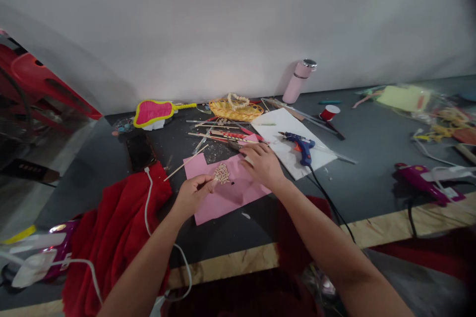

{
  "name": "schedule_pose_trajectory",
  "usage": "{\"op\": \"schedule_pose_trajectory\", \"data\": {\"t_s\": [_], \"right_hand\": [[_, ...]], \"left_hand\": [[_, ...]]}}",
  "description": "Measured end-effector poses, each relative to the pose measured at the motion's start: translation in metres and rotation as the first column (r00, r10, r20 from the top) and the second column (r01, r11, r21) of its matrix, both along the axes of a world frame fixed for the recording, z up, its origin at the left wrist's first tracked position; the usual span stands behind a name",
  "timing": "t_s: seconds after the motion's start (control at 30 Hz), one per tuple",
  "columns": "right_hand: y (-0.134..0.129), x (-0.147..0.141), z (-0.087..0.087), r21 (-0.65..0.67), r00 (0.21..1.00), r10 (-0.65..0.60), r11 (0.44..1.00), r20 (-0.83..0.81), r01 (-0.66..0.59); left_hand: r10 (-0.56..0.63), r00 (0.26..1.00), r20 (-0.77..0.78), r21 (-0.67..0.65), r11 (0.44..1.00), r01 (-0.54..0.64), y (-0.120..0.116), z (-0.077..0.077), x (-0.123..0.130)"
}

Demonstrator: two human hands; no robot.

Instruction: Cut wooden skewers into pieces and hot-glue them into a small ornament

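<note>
My left hand (195, 192) is closed in a pinch at the edge of a small round cluster of beige pieces (222, 173), above a pink sheet (219, 206). The cluster looks like a disc of little beads or stick ends. Over the sheet's upper right part lies my right hand (263, 162), its fingers bent toward the sheet near some pliers-like dark tool (234, 144); what is under its fingers is hidden. Thin wooden sticks (208, 136) and red patterned sticks lie just behind the sheet.
A blue glue gun (303, 147) rests on white paper (288, 162), its cord running to the front edge. Behind are a yellow basket (226, 111) and a pink bottle (297, 81). A phone (140, 151) and red cloth (111, 223) lie left, a purple glue gun (424, 181) right.
</note>
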State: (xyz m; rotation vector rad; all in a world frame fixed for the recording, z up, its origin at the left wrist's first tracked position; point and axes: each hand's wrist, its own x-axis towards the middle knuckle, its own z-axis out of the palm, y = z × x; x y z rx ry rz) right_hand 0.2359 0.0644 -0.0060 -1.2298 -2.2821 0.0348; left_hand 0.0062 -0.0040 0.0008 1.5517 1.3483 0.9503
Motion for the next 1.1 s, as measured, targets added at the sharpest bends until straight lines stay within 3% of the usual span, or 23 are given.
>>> {"op": "schedule_pose_trajectory", "data": {"t_s": [0.1, 0.23, 0.5, 0.73, 1.1], "right_hand": [[-0.015, -0.017, 0.005, -0.001, 0.932, 0.334, 0.941, -0.140, -0.338], [-0.027, -0.035, -0.002, -0.003, 0.855, 0.467, 0.877, -0.227, -0.480], [-0.027, -0.036, -0.014, 0.018, 0.831, 0.492, 0.863, -0.260, -0.505], [-0.026, -0.037, -0.014, 0.030, 0.840, 0.477, 0.873, -0.259, -0.487], [-0.028, -0.039, -0.010, 0.027, 0.853, 0.453, 0.886, -0.261, -0.462]], "left_hand": [[-0.036, 0.999, -0.004, 0.000, 0.999, 0.036, 0.000, 0.001, 0.000], [-0.096, 0.995, 0.007, -0.029, 0.995, 0.096, -0.001, 0.002, 0.000], [-0.152, 0.988, 0.000, -0.064, 0.986, 0.151, -0.001, 0.001, 0.002], [-0.097, 0.993, 0.065, -0.153, 0.983, 0.107, -0.002, -0.004, 0.002], [-0.077, 0.997, 0.022, -0.087, 0.993, 0.078, -0.001, -0.005, 0.003]]}}
